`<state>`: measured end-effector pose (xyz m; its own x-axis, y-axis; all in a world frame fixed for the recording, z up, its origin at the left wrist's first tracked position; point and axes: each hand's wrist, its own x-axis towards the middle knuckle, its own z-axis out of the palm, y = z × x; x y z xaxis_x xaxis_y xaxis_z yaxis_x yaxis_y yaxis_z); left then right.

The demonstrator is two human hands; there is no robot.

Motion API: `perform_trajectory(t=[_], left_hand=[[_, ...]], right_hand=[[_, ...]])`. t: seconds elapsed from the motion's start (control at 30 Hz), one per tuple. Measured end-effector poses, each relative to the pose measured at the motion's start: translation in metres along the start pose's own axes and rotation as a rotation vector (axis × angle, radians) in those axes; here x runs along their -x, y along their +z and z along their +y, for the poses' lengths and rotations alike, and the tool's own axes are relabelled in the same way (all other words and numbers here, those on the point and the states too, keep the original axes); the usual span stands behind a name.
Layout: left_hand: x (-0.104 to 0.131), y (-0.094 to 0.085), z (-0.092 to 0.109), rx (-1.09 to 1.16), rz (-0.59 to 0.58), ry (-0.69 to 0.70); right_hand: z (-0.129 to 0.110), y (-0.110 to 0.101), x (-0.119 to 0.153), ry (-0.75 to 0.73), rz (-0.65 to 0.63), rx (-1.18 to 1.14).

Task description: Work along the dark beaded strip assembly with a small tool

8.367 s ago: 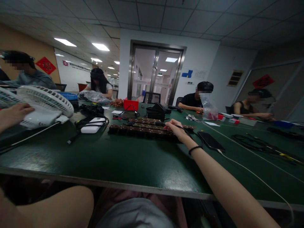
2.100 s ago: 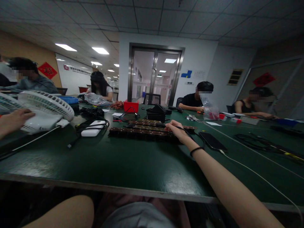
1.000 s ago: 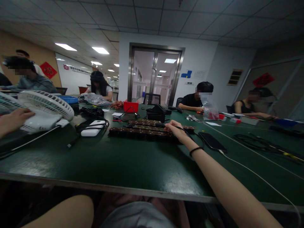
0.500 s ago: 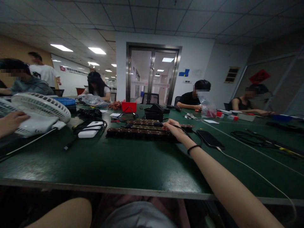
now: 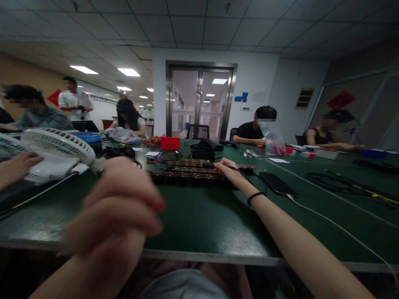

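Observation:
My left hand (image 5: 115,211) is raised close to the camera, blurred, with its fingers curled closed; whether they hold anything is hidden. My right hand (image 5: 229,171) grips a black corded tool (image 5: 208,165), whose tip I cannot make out. Its cord runs back past the wrist, which wears a black band. Under and beside the tool lie several dark strips (image 5: 187,175) with copper-coloured lines, side by side on the green table (image 5: 199,224). Part of the strips is hidden behind my left hand. Directly behind them stands a black box-like device (image 5: 202,149).
On the left, a co-worker's hand (image 5: 26,164) touches a white fan (image 5: 59,145). A phone (image 5: 277,183) on a white cable lies right of my right hand. Farther back are a red bin (image 5: 170,143) and black cables (image 5: 327,182). Several people sit around the table.
My left hand has come into view from below and now covers the white power bank. My right hand stays at the strips with the tool. The standing person at the back has turned.

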<state>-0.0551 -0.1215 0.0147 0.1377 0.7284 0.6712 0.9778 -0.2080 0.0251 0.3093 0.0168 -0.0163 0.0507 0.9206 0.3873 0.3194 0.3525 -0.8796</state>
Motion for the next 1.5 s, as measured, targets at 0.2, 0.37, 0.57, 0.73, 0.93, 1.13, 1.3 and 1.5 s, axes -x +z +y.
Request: perform_trajectory(t=[0.2, 0.37, 0.57, 0.73, 0.93, 1.13, 1.3, 1.5], left_hand=[[-0.051, 0.035, 0.108, 0.153, -0.234, 0.907], [-0.085, 0.082, 0.094, -0.033, -0.286, 0.821], [-0.073, 0.114, 0.073, -0.065, -0.293, 0.583], [-0.060, 0.114, 0.081, -0.023, -0.392, 0.449], [-0.059, 0.112, 0.089, -0.039, -0.407, 0.431], [-0.057, 0.117, 0.089, -0.067, -0.384, 0.447], [-0.057, 0.116, 0.089, -0.055, -0.396, 0.443], [-0.058, 0.115, 0.089, -0.046, -0.421, 0.447]], right_hand=[[0.000, 0.000, 0.001, -0.010, 0.005, 0.005], [-0.002, 0.000, 0.001, -0.009, 0.001, -0.002], [-0.002, -0.003, 0.000, -0.020, -0.008, 0.035], [-0.002, -0.005, 0.001, -0.018, 0.002, 0.041], [-0.001, -0.007, 0.001, -0.027, 0.020, 0.042], [0.006, -0.007, -0.002, -0.020, 0.030, 0.013], [0.011, -0.007, -0.004, 0.045, 0.032, -0.044], [0.011, -0.008, -0.004, 0.080, 0.042, -0.094]])
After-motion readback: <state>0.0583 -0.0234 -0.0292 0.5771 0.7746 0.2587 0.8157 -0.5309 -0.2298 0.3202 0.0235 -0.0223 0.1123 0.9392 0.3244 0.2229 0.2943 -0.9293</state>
